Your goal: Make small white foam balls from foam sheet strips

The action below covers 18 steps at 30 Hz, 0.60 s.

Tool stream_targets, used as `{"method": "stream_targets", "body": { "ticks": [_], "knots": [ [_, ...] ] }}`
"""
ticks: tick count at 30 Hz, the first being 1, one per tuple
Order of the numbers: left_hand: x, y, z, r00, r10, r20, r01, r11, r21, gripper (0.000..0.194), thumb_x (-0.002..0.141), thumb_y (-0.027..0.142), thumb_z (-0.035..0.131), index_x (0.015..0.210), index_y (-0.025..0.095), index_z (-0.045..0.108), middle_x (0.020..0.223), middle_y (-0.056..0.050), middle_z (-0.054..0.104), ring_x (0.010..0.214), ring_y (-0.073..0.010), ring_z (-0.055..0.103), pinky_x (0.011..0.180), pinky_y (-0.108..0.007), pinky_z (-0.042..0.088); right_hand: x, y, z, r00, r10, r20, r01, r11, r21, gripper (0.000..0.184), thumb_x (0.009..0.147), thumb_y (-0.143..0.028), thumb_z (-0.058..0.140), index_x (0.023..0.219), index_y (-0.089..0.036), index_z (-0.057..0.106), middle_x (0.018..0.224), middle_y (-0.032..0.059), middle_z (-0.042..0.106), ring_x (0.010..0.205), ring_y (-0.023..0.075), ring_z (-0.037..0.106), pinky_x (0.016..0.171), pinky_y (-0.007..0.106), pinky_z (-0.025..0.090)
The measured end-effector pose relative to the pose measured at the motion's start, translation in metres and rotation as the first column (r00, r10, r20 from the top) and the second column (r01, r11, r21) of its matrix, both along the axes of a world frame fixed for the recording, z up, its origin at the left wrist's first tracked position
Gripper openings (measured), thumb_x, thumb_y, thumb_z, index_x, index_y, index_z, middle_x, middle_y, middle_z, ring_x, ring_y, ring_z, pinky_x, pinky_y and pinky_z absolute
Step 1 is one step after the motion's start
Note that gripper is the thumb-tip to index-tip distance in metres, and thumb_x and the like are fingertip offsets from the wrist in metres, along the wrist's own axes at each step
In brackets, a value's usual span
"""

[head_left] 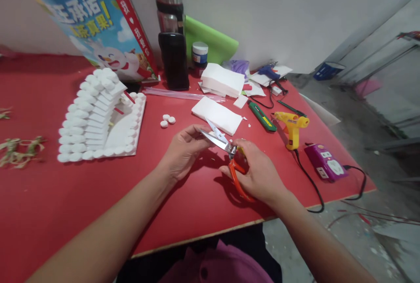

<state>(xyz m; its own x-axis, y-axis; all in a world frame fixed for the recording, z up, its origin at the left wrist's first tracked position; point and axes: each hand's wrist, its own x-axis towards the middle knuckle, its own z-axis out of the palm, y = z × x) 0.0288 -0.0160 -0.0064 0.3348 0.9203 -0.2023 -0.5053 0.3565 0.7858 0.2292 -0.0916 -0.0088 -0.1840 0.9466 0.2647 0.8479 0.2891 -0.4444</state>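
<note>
My right hand (259,171) grips a pair of scissors (241,182) with orange handles, and their blades are spread apart, pointing left. My left hand (185,149) is closed in a pinch at the blade tips, on a small white piece (212,134) mostly hidden by fingers and blades. Just beyond the blades lies a folded white paper stack (217,114), with tiny scraps beside it. Several white round pellets (168,120) sit left of it. Farther left stands a white model (98,119), with a curved stair and walls of stacked round pellets.
On the right are a green utility knife (261,116), a yellow glue gun (292,127) and a purple power socket (326,162) with cords over the table edge. Behind stand a black phone (173,61), a steel flask (168,1) and a printed box (101,25). Dried straw-like bundles (21,151) lie far left.
</note>
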Motion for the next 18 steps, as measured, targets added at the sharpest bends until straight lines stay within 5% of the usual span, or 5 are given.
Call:
{"method": "stream_targets", "body": {
  "ticks": [18],
  "knots": [
    [-0.0007, 0.0000, -0.0010, 0.999, 0.029, -0.035, -0.028, 0.999, 0.015, 0.028, 0.061, 0.011, 0.094, 0.079, 0.015, 0.072, 0.081, -0.003, 0.074, 0.078, -0.0146, 0.070, 0.081, -0.027, 0.055, -0.0012, 0.0005, 0.0009, 0.999, -0.007, -0.049, 0.004, 0.998, -0.068, 0.035, 0.097, -0.048, 0.066, 0.118, -0.021, 0.059, 0.106, 0.0098, 0.072, 0.090, 0.0266, 0.070, 0.072, 0.035, 0.050]
  ]
}}
